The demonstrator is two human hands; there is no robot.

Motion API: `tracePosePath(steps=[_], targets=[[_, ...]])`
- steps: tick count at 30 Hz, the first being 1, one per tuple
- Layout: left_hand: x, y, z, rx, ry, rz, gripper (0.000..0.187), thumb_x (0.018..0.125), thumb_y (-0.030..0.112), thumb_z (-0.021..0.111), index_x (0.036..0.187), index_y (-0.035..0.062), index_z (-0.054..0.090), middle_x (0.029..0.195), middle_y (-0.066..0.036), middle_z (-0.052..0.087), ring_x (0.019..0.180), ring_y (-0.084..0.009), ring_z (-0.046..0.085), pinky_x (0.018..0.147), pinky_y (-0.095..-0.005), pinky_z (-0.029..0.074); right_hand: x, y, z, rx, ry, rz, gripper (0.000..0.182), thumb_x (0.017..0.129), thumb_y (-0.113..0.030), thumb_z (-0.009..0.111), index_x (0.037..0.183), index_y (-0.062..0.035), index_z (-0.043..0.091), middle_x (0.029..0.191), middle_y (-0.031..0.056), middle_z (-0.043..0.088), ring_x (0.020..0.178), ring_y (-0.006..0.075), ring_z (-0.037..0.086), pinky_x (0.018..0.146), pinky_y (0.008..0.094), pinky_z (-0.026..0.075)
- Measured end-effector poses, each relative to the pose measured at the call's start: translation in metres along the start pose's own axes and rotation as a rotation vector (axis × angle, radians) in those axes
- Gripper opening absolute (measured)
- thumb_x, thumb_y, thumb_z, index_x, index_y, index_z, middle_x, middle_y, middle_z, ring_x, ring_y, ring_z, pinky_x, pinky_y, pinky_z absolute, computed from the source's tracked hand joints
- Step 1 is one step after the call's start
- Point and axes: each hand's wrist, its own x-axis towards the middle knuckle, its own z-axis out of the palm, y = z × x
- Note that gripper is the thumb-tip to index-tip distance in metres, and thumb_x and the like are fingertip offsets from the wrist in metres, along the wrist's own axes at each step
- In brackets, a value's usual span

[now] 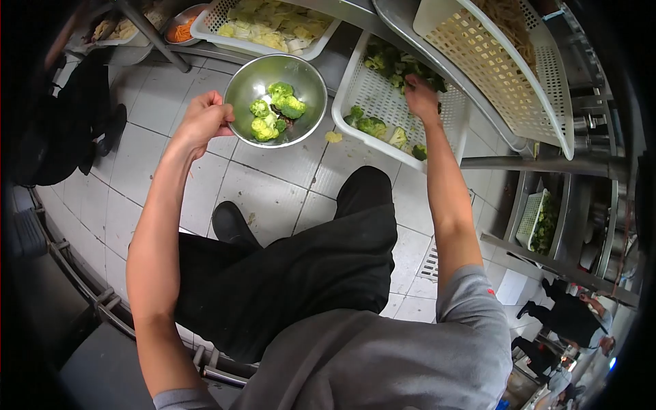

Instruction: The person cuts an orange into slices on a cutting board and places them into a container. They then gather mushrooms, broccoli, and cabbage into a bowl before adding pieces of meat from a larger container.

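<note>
My left hand (205, 121) grips the rim of a round stainless steel bowl (311, 106) at its left side and holds it over the floor. Several green broccoli florets (263, 128) lie in the bowl, with a dark brownish bit among them. My right hand (421, 99) reaches into a white perforated plastic basket (352, 85), its fingers curled around broccoli (393, 65) at the far end. What lies under the fingers is partly hidden. A few more florets (372, 127) rest along the basket's near side.
A white basket of cut cabbage (273, 27) and a bowl of orange shreds (183, 31) stand on the low shelf ahead. A tilted perforated basket (471, 31) is at upper right. Dark-clothed people (574, 318) stand at lower right; another person's dark legs (82, 123) are at left.
</note>
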Motion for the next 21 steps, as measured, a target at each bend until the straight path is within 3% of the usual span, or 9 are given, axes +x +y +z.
tracePosePath(steps=[2, 5, 8, 11, 12, 14, 16, 19, 21], targets=[[-0.004, 0.001, -0.001, 0.011, -0.001, -0.004, 0.017, 0.086, 0.005, 0.057, 0.080, 0.0128, 0.043, 0.077, -0.002, 0.057, 0.069, -0.0107, 0.057, 0.066, -0.0312, 0.056, 0.014, -0.009, 0.000, -0.047, -0.037, 0.052, 0.049, 0.088, -0.022, 0.059, 0.136, -0.0144, 0.055, 0.142, 0.0149, 0.054, 0.131, 0.0316, 0.050, 0.107, 0.0430, 0.043], [-0.008, 0.001, -0.003, 0.007, 0.012, 0.042, 0.017, 0.084, 0.004, 0.059, 0.076, 0.0110, 0.045, 0.077, -0.004, 0.059, 0.067, -0.0109, 0.058, 0.062, -0.0293, 0.057, 0.029, 0.016, 0.027, -0.285, 0.108, 0.149, 0.058, 0.084, -0.027, 0.068, 0.138, -0.0139, 0.054, 0.141, 0.0163, 0.054, 0.131, 0.0328, 0.051, 0.107, 0.0411, 0.043], [-0.011, 0.003, -0.001, 0.006, 0.019, 0.051, 0.017, 0.083, 0.004, 0.060, 0.075, 0.0103, 0.046, 0.077, -0.003, 0.058, 0.067, -0.0098, 0.057, 0.061, -0.0293, 0.057, 0.024, 0.023, 0.013, -0.337, -0.118, 0.210, 0.078, 0.082, -0.040, 0.070, 0.150, -0.0159, 0.040, 0.154, 0.0182, 0.039, 0.143, 0.0350, 0.035, 0.117, 0.0421, 0.033], [-0.013, 0.006, 0.002, 0.055, 0.032, 0.073, 0.019, 0.081, 0.004, 0.063, 0.074, 0.0095, 0.046, 0.075, -0.003, 0.057, 0.066, -0.0115, 0.057, 0.060, -0.0303, 0.057, 0.022, 0.063, 0.015, -0.237, -0.172, 0.047, 0.083, 0.075, -0.039, 0.075, 0.146, -0.0088, 0.043, 0.150, 0.0219, 0.043, 0.140, 0.0349, 0.040, 0.114, 0.0425, 0.035], [-0.014, 0.007, 0.000, 0.108, 0.049, 0.079, 0.019, 0.081, 0.005, 0.063, 0.074, 0.0093, 0.046, 0.074, -0.003, 0.056, 0.066, -0.0120, 0.057, 0.060, -0.0305, 0.056, 0.019, 0.066, 0.018, -0.167, -0.135, 0.031, 0.082, 0.073, -0.037, 0.077, 0.143, -0.0069, 0.046, 0.146, 0.0214, 0.047, 0.136, 0.0349, 0.045, 0.113, 0.0415, 0.037], [-0.006, -0.001, -0.001, 0.054, 0.002, 0.111, 0.018, 0.080, 0.005, 0.065, 0.075, 0.0083, 0.047, 0.075, -0.004, 0.057, 0.066, -0.0133, 0.057, 0.059, -0.0305, 0.055, 0.012, 0.040, -0.018, 0.005, -0.343, 0.098, 0.076, 0.072, -0.031, 0.079, 0.137, -0.0040, 0.049, 0.135, 0.0213, 0.056, 0.128, 0.0339, 0.053, 0.106, 0.0407, 0.043], [-0.006, 0.005, 0.006, 0.016, -0.019, 0.093, 0.018, 0.080, 0.003, 0.064, 0.076, 0.0087, 0.048, 0.075, -0.002, 0.056, 0.068, -0.0116, 0.057, 0.060, -0.0290, 0.054, -0.007, 0.023, -0.023, -0.047, -0.055, -0.025, 0.056, 0.075, -0.025, 0.081, 0.121, -0.0032, 0.058, 0.124, 0.0204, 0.061, 0.110, 0.0331, 0.062, 0.094, 0.0433, 0.047], [-0.006, 0.009, 0.007, 0.053, -0.052, 0.098, 0.017, 0.081, 0.003, 0.063, 0.078, 0.0101, 0.047, 0.077, 0.000, 0.055, 0.070, -0.0096, 0.057, 0.062, -0.0285, 0.054, -0.029, -0.035, -0.048, 0.163, -0.055, 0.121, 0.041, 0.081, -0.021, 0.076, 0.116, -0.0043, 0.061, 0.113, 0.0175, 0.066, 0.095, 0.0325, 0.066, 0.086, 0.0420, 0.050], [-0.004, 0.011, 0.011, 0.074, -0.057, 0.116, 0.017, 0.081, 0.003, 0.062, 0.078, 0.0100, 0.047, 0.077, -0.001, 0.055, 0.071, -0.0099, 0.057, 0.062, -0.0288, 0.054, -0.037, -0.044, -0.041, 0.207, 0.114, -0.006, 0.035, 0.085, -0.019, 0.074, 0.114, -0.0050, 0.061, 0.106, 0.0160, 0.068, 0.086, 0.0292, 0.068, 0.081, 0.0404, 0.052]])
